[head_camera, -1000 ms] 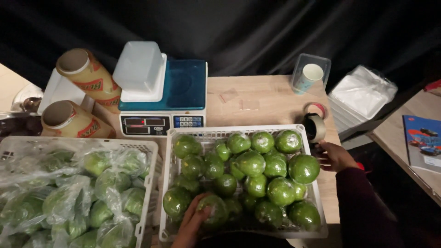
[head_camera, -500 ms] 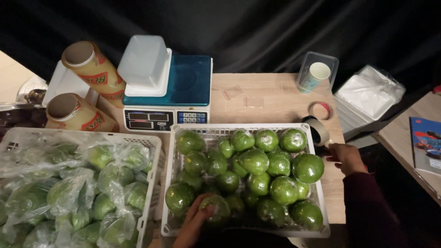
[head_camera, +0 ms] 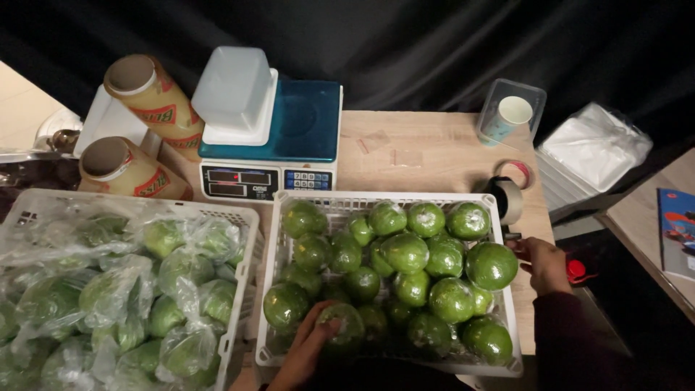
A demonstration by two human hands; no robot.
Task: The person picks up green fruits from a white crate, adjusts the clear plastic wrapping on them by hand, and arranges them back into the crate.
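From the head view, the left hand (head_camera: 308, 347) cups a round wrapped green fruit (head_camera: 344, 324), no clear long axis, at the white crate's (head_camera: 279, 239) near edge. The right hand (head_camera: 544, 262), fingers curled, rests beside the tape dispenser (head_camera: 507, 200); what it grips is unclear.

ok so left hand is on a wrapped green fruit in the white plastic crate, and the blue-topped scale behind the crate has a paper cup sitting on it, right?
Not the cup. The head view shows the left hand on a wrapped green fruit in the white plastic crate, but the blue-topped scale carries an upturned white plastic tub. The paper cup sits in a clear container on the table.
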